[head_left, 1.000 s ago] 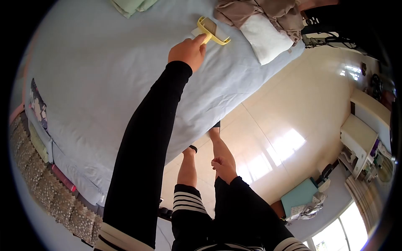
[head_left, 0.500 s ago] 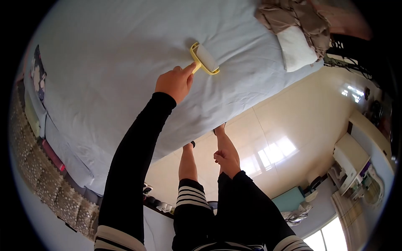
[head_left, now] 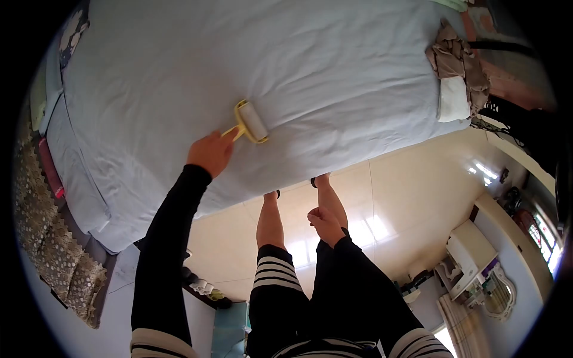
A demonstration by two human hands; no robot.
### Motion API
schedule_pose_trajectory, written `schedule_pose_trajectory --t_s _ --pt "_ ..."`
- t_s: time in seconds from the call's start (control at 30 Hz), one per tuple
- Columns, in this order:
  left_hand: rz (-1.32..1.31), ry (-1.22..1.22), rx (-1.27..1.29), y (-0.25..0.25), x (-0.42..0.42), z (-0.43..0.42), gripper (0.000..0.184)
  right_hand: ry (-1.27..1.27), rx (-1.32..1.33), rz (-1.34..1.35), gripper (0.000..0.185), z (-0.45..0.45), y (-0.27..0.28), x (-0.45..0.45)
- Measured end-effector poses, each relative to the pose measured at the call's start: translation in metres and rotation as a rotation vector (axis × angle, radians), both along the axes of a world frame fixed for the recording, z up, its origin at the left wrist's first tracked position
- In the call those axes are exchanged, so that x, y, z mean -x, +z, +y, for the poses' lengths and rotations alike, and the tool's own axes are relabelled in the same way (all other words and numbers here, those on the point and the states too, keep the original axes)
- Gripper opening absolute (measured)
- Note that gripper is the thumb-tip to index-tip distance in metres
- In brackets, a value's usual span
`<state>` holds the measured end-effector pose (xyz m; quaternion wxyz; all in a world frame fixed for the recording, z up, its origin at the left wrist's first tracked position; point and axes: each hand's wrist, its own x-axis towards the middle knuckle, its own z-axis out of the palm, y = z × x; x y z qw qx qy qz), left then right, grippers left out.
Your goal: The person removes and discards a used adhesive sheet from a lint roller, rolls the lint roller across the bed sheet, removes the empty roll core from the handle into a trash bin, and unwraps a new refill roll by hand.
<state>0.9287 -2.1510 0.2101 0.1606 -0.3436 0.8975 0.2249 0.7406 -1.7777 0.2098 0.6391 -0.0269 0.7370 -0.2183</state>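
Observation:
My left hand (head_left: 213, 153) is closed around the yellow handle of a lint roller (head_left: 253, 122). The roller's pale cylinder rests on, or just over, the light grey-blue bedsheet (head_left: 179, 77); exact contact is hard to see. Faint wrinkles run across the sheet to the right of it. Close to my right knee, beyond the bed's near edge, my right hand (head_left: 327, 225) hangs with its fingers curled in, and nothing shows in it.
A brown cloth (head_left: 456, 53) and a white folded cloth (head_left: 453, 99) lie at the bed's right end. A dark patterned pillow (head_left: 73, 34) is at the upper left, beside a lace-edged curtain (head_left: 65, 262). Shiny tiled floor (head_left: 412, 179) borders the bed; a white dresser (head_left: 471, 250) stands to the right.
My left hand has drawn the lint roller leftward and closer to me over the sheet. The whole view has turned somewhat. My right hand stays curled by my knee.

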Motion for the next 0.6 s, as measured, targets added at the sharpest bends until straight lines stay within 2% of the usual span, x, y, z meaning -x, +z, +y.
schedule_pose_trajectory --t_s 0.13,0.27,0.37,0.6 --pt "-0.096 0.016 -0.003 0.006 -0.112 0.000 0.041 0.170 0.031 0.079 0.024 -0.027 -0.003 -0.031" --pt "-0.197 0.025 -0.004 0.015 -0.211 -0.001 0.041 0.137 0.078 0.060 0.025 -0.043 -0.015 -0.070" --pt "-0.297 0.041 -0.015 0.035 -0.260 0.002 0.040 0.169 0.091 0.056 0.025 -0.046 -0.016 -0.091" --pt "-0.485 0.005 0.078 0.067 -0.325 0.005 0.039 0.053 0.123 -0.026 0.024 -0.021 -0.019 -0.101"
